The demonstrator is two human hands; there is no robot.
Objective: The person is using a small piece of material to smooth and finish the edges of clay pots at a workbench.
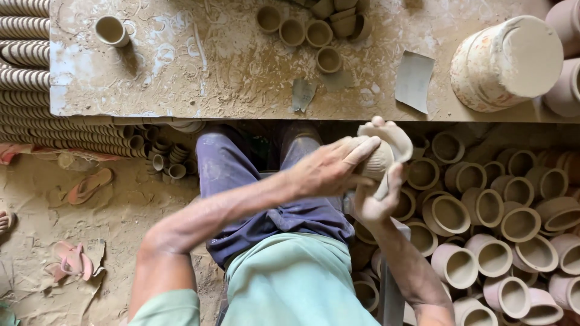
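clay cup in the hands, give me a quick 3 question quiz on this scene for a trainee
1. True or false: both hands grip the same clay cup.
2. Multiple choice: where is the big heap of finished cups? A) on the workbench B) on the ground at the person's right C) on the person's lap
3. Fill in: far on the left end of the workbench stands a single ____, apart from the cluster.

Key
1. True: the left hand lies over the ribbed side, the right hand holds it from below.
2. B
3. small cup
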